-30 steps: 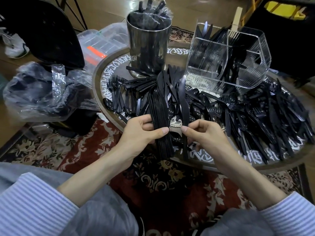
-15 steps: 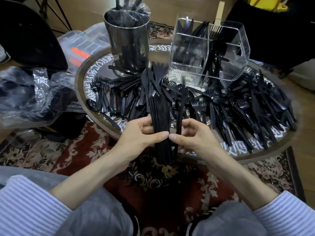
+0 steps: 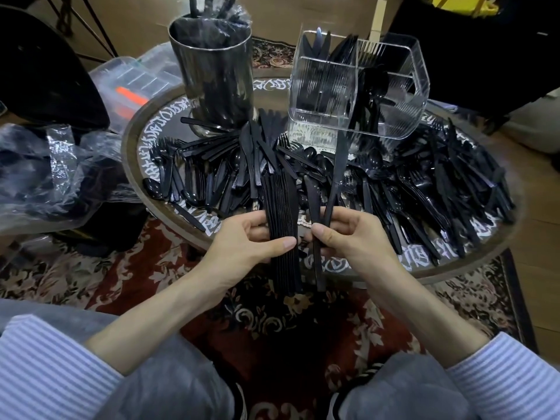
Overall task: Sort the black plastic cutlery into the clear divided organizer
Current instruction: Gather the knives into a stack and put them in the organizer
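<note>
Gripping a thick stack of black knives (image 3: 281, 219) in the left hand (image 3: 248, 241), thumb across the front, fingers curled behind, blades pointing away toward the table. Pinching two more black knives (image 3: 321, 213) in the right hand (image 3: 348, 237), crossed in a narrow V between thumb and fingers: one leaning left with its blade near the stack, the other standing taller, its tip reaching up before the clear divided organizer (image 3: 391, 95). Both hands just above the near rim of the round table (image 3: 454, 272), close together, not touching. Organizer standing at the far side of the table, already holding knives and forks upright in the left compartments and spoons in a middle one. Loose black cutlery (image 3: 439, 189) heaped across most of the tabletop. Beside the organizer, to its left, a tall metal canister (image 3: 212, 77) stuffed with bagged cutlery. Crumpled plastic bags (image 3: 45, 177) on the floor at left, over a patterned red rug (image 3: 272, 328).
</note>
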